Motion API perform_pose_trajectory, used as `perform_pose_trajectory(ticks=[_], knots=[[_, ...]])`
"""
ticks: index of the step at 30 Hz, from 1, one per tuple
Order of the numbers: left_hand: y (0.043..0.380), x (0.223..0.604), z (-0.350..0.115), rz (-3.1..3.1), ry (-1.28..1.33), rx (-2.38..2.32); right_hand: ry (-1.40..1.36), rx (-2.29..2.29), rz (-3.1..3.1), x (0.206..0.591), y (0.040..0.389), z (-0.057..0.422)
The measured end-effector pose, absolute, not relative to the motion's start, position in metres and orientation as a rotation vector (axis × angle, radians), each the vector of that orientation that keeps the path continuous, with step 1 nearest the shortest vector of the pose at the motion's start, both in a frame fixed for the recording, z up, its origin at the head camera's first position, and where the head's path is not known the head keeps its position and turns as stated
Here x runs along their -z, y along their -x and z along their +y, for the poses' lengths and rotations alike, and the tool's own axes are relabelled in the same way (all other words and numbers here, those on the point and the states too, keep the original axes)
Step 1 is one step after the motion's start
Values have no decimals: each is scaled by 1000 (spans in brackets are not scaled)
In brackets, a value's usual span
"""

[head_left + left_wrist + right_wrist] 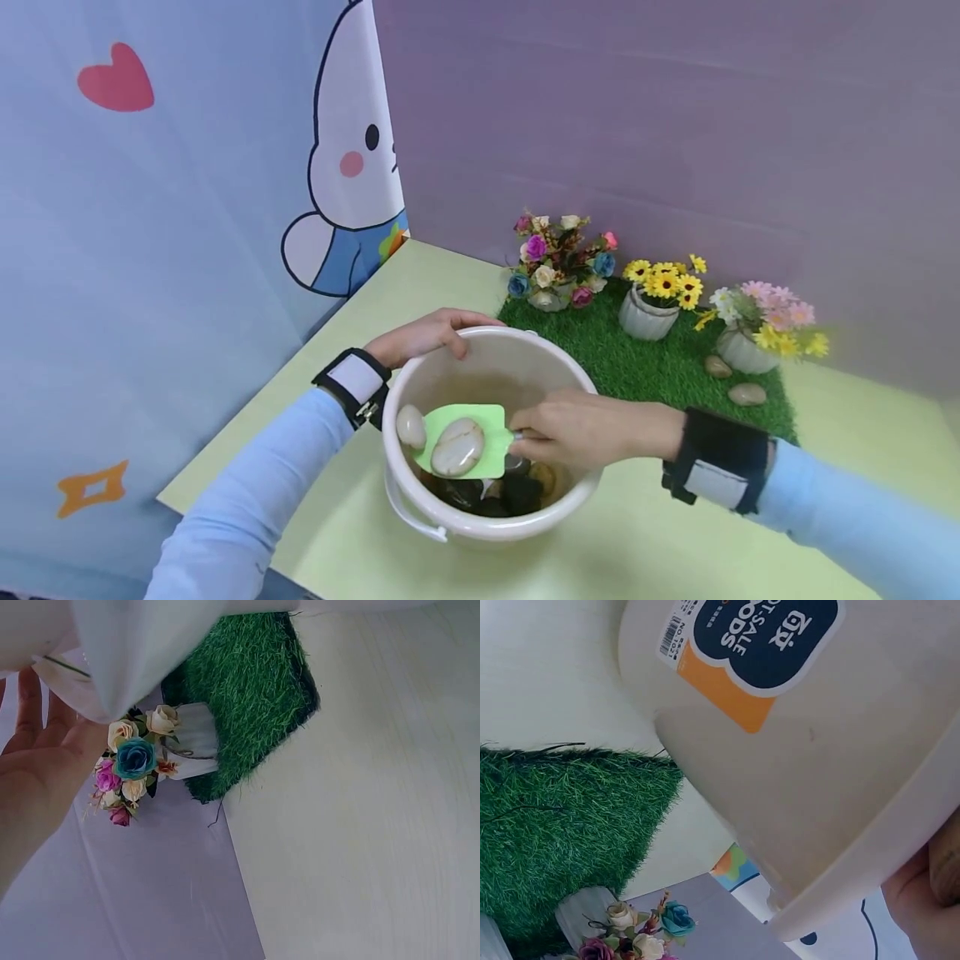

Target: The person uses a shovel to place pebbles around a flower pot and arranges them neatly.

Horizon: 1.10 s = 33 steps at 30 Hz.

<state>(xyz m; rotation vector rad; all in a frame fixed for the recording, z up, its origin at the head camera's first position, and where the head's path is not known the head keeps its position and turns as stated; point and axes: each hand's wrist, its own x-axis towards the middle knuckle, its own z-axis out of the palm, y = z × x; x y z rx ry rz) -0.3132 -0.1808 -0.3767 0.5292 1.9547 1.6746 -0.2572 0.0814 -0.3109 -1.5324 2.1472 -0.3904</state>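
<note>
Green shovel's handle (518, 435) mostly hidden from view.

Our white bucket (840, 750) bears a navy-and-orange label (761, 645); our right hand (924, 906) shows past its rim, and we see roses (649, 930) in a white pot (585, 915) on the artificial grass mat (562, 825).

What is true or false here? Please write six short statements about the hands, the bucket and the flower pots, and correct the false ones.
1. The right hand holds the green scoop. True.
2. The left hand also holds the scoop. False: it grips the rim of the bucket.
3. Dark stones lie in the bucket. True.
4. The scoop carries nothing. False: a large pale stone lies on it.
5. Three flower pots stand on the turf. True.
6. The middle pot has only blue roses. False: its flowers are yellow.
</note>
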Motion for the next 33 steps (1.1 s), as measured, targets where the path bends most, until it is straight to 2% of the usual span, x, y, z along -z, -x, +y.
perform_pose_trajectory(ticks=[20,33], knots=[[315,379,-180,1916,-495,-1700,1481,483,2176,315,270,77],[316,376,-179,2045,-521,-1610,1394,519,2213,283,280,101]])
